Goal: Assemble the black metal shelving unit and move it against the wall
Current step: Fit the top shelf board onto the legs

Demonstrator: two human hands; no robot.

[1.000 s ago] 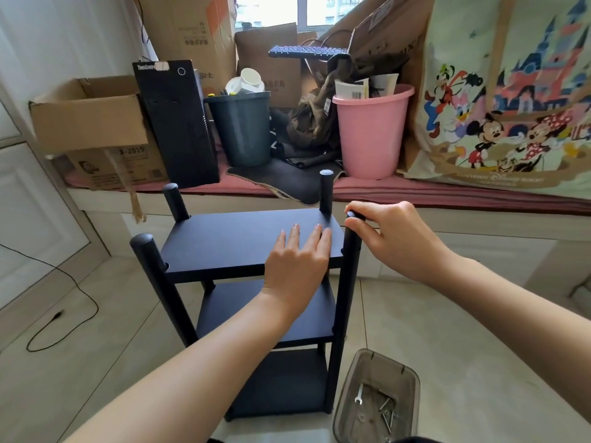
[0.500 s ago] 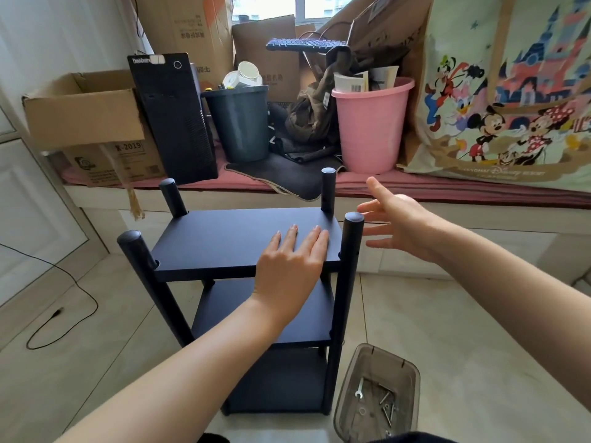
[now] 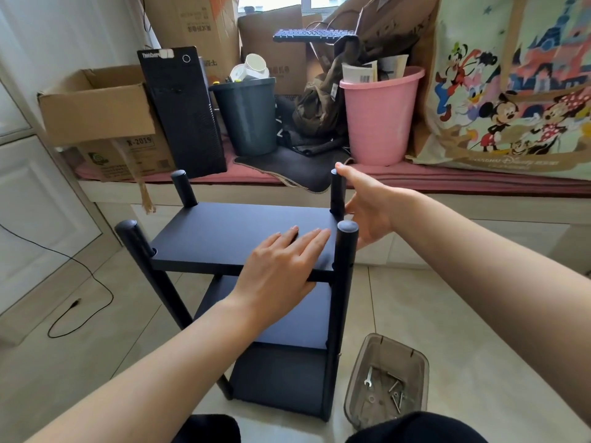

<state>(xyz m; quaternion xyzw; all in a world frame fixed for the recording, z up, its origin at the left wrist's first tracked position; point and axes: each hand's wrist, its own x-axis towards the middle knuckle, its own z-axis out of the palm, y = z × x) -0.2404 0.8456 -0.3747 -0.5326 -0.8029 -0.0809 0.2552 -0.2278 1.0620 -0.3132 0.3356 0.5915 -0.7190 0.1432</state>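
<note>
The black metal shelving unit (image 3: 224,231) stands upright on the tiled floor in front of me, with three shelves and four round posts. My left hand (image 3: 281,266) lies flat on the top shelf near its front right corner, fingers straight. My right hand (image 3: 367,206) reaches to the rear right post (image 3: 336,193). Its thumb tip touches the post's top and its fingers spread loosely beside the post, behind the front right post (image 3: 345,251).
A clear plastic tray (image 3: 412,356) holding a wrench and bolts sits on the floor right of the unit. Behind, a window ledge (image 3: 447,183) carries a pink bucket (image 3: 380,119), grey bin (image 3: 248,116), black computer tower (image 3: 182,113) and cardboard box (image 3: 96,113). A cable (image 3: 80,302) trails at left.
My right hand let go of the front right post, opened, and moved back to the rear right post. My left hand stayed flat on the top shelf.
</note>
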